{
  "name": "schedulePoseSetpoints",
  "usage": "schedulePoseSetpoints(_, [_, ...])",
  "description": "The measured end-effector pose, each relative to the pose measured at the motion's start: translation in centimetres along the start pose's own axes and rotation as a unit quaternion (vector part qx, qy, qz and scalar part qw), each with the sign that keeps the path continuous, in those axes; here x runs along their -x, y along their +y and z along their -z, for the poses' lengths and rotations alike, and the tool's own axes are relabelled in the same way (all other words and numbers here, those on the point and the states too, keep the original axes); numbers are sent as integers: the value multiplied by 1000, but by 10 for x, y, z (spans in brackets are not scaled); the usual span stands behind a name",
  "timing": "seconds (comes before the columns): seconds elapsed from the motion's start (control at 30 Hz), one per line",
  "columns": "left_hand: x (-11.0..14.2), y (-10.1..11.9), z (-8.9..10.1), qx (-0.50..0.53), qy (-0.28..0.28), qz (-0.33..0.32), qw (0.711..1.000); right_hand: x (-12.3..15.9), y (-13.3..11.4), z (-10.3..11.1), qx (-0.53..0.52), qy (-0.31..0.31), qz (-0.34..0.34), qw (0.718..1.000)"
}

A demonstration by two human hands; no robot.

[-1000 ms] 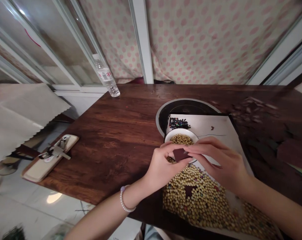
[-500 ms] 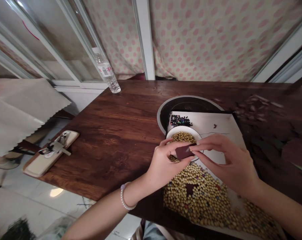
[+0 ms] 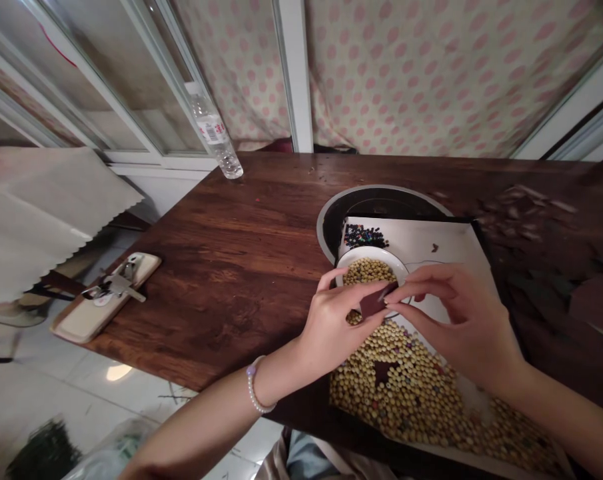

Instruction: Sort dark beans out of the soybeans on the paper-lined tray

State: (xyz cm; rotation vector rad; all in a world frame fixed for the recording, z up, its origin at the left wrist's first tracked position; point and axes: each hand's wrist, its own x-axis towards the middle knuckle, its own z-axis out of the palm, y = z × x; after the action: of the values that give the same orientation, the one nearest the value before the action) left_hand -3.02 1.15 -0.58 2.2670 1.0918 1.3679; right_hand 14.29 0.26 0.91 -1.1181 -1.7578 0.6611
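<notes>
My left hand is closed on a small, flat, dark maroon square piece, gripping it between thumb and forefinger. The thumb and fingertips of my right hand pinch at the right edge of the same piece, where a small pale spot shows. Both hands are over a white bowl with a dark rim line, filled with yellowish round beads. Many more such beads, a few coloured ones among them, spread over the near part of a white-bottomed, black-edged tray.
Small black beads lie in the tray's far left corner. A round dark plate sits partly under the tray. Brown scraps are piled at right. A water bottle stands at the back; keys rest on a narrow dish at left.
The view has shifted slightly. The maroon piece is turned a little and more covered by my fingers. Both hands stay together over the bowl.
</notes>
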Motion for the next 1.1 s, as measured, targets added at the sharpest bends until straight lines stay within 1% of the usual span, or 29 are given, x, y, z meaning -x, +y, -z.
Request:
schedulePoseSetpoints(0.13, [1,0,0,-2,-1,-9,1000,1,-1,-1,6,12,7,1000])
schedulePoseSetpoints(0.3, [1,0,2,-11,-9,-28,1000,0,-1,-3,-15,21,3,1000])
schedulePoseSetpoints(0.4, [2,0,3,-19,-8,-31,999,0,-1,-3,2,28,10,1000])
schedulePoseSetpoints(0.53, [3,0,4,-37,-10,-38,999,2,-1,-3,40,37,30,998])
schedulePoseSetpoints(0.67, [4,0,5,-49,-18,-55,997,4,-2,-5,47,43,66,996])
schedulePoseSetpoints(0.77, [5,0,5,-45,-25,-67,996,6,-2,-6,98,39,108,989])
schedulePoseSetpoints(0.87, [6,-1,5,-41,-27,-66,997,7,-3,-6,167,57,130,976])
schedulePoseSetpoints(0.97, [7,-2,4,-43,-28,-59,997,6,-5,-6,197,47,133,970])
schedulePoseSetpoints(1.1, [8,-3,3,-47,-30,-58,997,5,-6,-6,212,35,126,968])
